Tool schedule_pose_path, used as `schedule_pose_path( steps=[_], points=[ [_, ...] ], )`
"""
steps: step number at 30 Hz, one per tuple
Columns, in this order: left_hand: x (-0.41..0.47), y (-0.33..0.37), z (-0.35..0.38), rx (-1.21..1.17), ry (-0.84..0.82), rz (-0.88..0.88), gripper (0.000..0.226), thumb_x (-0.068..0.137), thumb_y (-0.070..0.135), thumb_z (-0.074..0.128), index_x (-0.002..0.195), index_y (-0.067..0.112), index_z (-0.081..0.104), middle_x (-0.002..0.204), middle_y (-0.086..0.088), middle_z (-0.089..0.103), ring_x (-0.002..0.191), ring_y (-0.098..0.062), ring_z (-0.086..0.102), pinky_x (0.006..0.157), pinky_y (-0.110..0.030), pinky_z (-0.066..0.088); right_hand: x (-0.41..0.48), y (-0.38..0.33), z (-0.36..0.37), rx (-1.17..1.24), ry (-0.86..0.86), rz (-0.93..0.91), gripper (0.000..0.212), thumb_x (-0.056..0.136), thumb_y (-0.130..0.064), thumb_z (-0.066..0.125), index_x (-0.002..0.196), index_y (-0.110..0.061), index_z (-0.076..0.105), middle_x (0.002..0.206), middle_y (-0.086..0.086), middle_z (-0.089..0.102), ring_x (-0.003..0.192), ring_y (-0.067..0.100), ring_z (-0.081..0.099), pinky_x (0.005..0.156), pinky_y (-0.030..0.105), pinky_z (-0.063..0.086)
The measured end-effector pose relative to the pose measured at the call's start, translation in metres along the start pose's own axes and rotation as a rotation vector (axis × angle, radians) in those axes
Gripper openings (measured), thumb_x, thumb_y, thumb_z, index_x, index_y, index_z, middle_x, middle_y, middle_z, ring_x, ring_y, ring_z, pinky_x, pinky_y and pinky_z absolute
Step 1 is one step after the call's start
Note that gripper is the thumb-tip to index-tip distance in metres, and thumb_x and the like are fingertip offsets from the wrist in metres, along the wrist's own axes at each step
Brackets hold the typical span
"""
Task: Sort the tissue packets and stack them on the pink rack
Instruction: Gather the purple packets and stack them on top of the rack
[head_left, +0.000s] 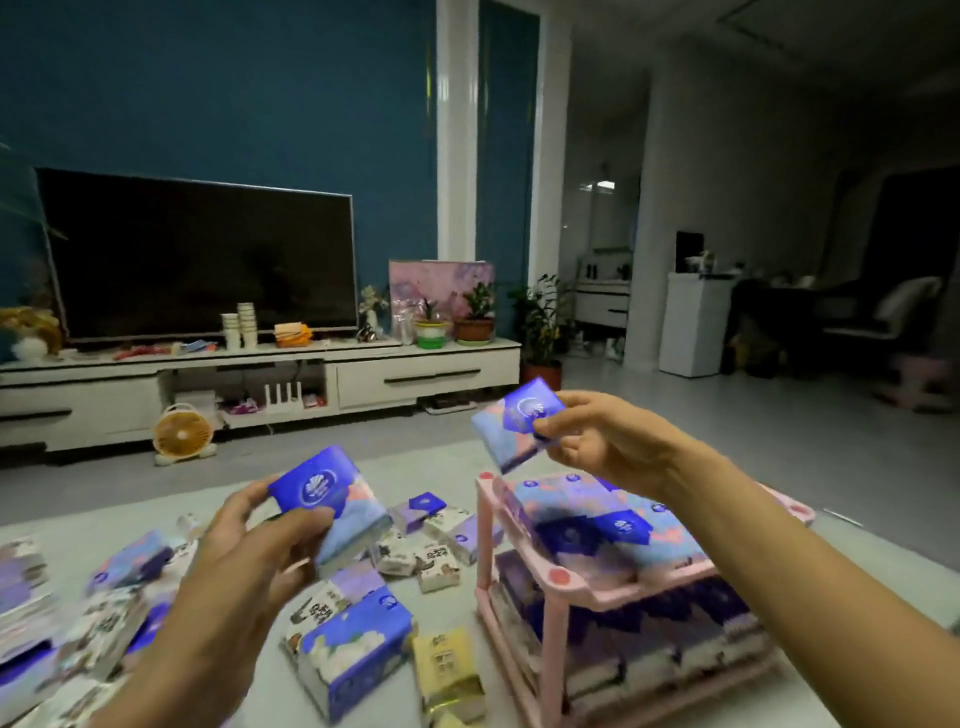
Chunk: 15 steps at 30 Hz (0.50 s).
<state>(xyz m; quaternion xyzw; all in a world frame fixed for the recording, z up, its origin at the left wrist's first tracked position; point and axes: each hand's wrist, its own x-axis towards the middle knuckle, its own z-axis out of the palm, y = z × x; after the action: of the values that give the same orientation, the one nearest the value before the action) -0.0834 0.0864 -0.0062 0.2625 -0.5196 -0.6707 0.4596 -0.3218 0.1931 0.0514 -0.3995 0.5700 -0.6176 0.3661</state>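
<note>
Tabletop (441, 467): right hand (597, 441) pinches packet (514, 421) above pink rack (558, 576).

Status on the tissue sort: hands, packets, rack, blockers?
Left hand grips a blue packet above the loose pile. Right hand pinches a second packet over the pink rack. Nothing blocks the top tier.

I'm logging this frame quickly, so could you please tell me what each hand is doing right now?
Left hand: grips a blue tissue packet above the table.
Right hand: pinches another blue packet above the pink rack.
</note>
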Motion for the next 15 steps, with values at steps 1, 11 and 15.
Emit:
schedule_pose_path(
  steps=[1,11,15],
  points=[
    [0.005,0.001,0.02,0.008,-0.02,0.0,0.029,0.084,-0.002,0.056,0.104,0.018,0.052,0.074,-0.01,0.07,0.074,-0.024,0.062,0.063,-0.035,0.051,0.0,0.004,-0.016,0.013,0.027,0.002,0.023,0.085,0.008,0.048,0.076,-0.01,0.059,0.068,0.002,0.061,0.065,0.01,0.052,0.056,0.014,0.041],
    [0.065,-0.055,0.165,0.556,-0.175,0.223,0.017,0.081,0.006,0.062,0.094,0.015,0.057,0.092,-0.007,0.066,0.086,-0.023,0.063,0.079,-0.034,0.052,0.037,0.039,-0.101,-0.309,0.325,0.053,0.023,0.088,0.005,0.047,0.079,-0.013,0.058,0.065,0.005,0.049,0.047,0.008,0.044,0.04,0.015,0.032],
    [0.076,-0.084,0.165,1.204,-0.096,0.366,0.023,0.091,0.028,0.047,0.108,0.014,0.056,0.113,-0.005,0.061,0.109,-0.024,0.05,0.088,-0.029,0.038,0.045,0.061,-0.1,-0.737,0.228,-0.051,0.021,0.089,-0.002,0.049,0.098,-0.009,0.067,0.077,0.005,0.061,0.065,0.011,0.05,0.057,0.017,0.041]
  ],
)
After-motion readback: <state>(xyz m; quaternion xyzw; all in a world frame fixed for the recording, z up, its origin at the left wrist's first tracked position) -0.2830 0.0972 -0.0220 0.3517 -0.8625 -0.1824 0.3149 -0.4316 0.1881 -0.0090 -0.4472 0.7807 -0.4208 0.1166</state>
